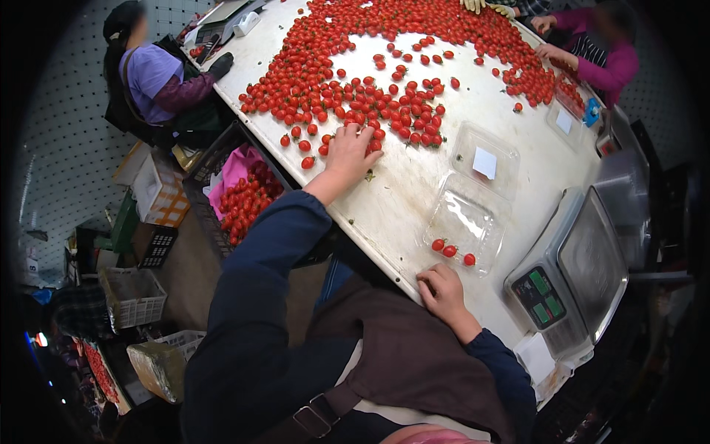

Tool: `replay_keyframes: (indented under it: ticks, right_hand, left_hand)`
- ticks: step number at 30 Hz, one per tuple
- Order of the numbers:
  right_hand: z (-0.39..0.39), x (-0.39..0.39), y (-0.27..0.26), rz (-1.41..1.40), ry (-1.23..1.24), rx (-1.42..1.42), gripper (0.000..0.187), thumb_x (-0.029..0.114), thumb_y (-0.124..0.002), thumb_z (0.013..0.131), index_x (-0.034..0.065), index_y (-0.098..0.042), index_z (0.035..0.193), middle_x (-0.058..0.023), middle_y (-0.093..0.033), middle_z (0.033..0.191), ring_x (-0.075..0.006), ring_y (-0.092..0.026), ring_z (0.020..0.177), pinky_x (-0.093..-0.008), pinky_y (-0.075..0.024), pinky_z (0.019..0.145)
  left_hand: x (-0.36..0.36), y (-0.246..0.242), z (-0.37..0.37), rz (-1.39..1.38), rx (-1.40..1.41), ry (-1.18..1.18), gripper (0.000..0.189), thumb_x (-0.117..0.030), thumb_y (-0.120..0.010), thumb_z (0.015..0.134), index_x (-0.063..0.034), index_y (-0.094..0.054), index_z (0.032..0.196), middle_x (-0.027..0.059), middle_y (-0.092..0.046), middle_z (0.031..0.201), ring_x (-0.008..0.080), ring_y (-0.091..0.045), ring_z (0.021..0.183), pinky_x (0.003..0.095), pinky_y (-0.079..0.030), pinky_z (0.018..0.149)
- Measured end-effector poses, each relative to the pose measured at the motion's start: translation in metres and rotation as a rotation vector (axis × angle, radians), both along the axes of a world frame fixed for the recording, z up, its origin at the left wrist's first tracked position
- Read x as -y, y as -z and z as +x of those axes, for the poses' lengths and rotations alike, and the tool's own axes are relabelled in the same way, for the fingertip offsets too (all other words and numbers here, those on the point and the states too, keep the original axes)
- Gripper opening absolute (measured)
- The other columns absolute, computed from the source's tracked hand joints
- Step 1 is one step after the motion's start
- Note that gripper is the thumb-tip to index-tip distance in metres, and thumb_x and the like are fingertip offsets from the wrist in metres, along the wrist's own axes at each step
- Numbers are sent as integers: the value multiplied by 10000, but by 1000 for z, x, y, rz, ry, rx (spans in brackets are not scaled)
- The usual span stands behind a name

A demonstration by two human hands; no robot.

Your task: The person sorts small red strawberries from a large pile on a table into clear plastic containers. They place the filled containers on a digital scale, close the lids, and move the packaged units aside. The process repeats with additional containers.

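Observation:
My left hand [349,155] lies palm down at the near edge of a spread of red cherry tomatoes [407,111]. Its fingers touch a few of them and its thumb stands apart; the palm side is hidden. At the table's front edge rests my right hand [444,291], fingers curled, with nothing visible in it. Just beyond it is the clear plastic base [471,213] of an open clamshell box, with three tomatoes [450,251] at its near end. The clamshell's lid [513,158] lies flat behind, bearing a white label [485,162].
A digital scale [591,263] stands at the right, near stacked clear containers [624,194]. Below the table's left edge, a black crate [194,183] holds tomatoes and pink cloth [238,166]. Other people work at the far left [150,83] and far right [610,61].

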State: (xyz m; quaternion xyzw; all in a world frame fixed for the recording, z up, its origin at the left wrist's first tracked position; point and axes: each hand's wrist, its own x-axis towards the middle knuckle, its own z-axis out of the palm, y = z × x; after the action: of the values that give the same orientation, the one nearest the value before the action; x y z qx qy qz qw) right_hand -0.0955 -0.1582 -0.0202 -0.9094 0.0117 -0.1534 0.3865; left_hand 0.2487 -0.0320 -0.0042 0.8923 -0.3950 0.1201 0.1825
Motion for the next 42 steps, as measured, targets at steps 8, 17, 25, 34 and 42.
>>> replay_keyframes:
  ticks: [8,17,25,34,42]
  right_hand:
    - [8,-3,1,-29,48,-12,95,45,-711,780,75,-643,839,-103,-570,762,-318,-586,720,-424,-443,637]
    - [13,-4,2,-40,44,-26,98,54,-712,777,76,-628,824,-105,-559,753,-323,-576,713,-428,-445,640]
    - [12,-4,4,-46,52,-4,99,52,-711,781,77,-629,831,-108,-560,762,-328,-576,723,-428,-446,643]
    - [12,-3,1,-36,57,0,95,58,-707,793,71,-624,838,-109,-557,767,-327,-576,729,-426,-451,646]
    - [11,1,4,-13,46,15,99,82,-716,804,65,-632,853,-124,-581,775,-343,-590,733,-432,-464,659]
  left_hand:
    - [25,23,26,28,98,241,385,-254,-675,906,-149,-585,1265,151,-521,1171,344,-565,1039,447,-582,739]
    - [31,20,35,39,-5,30,351,-264,-630,976,-131,-573,1295,143,-549,1125,331,-604,965,421,-577,711]
    - [2,-11,-2,-1516,-2123,-30,339,-428,-511,1063,-139,-575,1228,133,-599,1151,206,-600,930,233,-461,512]
    - [19,-11,-59,-1540,-2323,107,379,-481,-473,1069,-153,-562,1239,96,-563,1086,168,-548,845,205,-427,500]
    - [80,-73,-130,-530,-1515,318,289,-290,-597,1030,-71,-648,1213,33,-613,968,73,-551,744,223,-445,528]
